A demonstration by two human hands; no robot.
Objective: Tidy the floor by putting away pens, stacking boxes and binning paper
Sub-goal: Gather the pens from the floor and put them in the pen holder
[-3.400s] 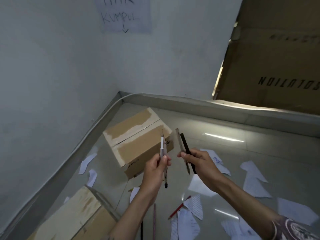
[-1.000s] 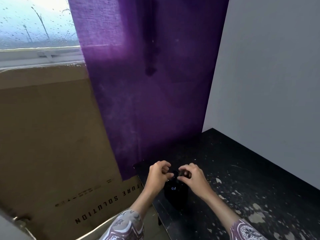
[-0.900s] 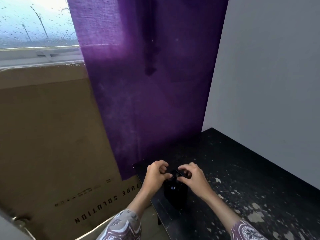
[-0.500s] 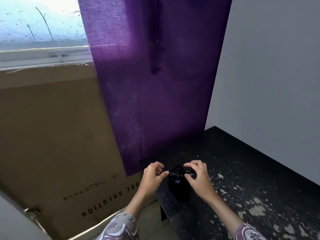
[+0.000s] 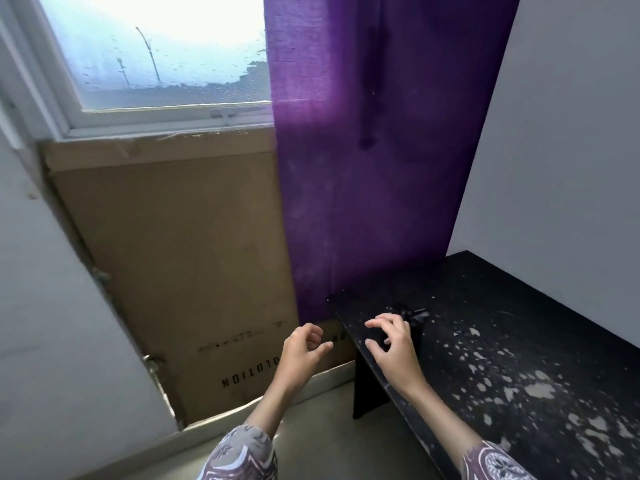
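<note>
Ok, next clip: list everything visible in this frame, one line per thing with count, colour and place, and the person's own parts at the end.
pen holder: one, black, on the table near its left end, partly hidden by the right hand; contents too dark to tell
table: one, black with pale chipped patches, right side against the wall
curtain: one, purple, hanging behind the table
cardboard sheet: one, brown with black print, leaning under the window
window: one, white frame, rain-spotted pane, upper left
walls: pale grey, left and right
floor: grey, bottom centre
sleeves: two, patterned maroon and white, bottom edge
left hand: one, fingers loosely curled, holds nothing, left of the table
right hand: one, fingers spread, over the table edge in front of the holder
</note>
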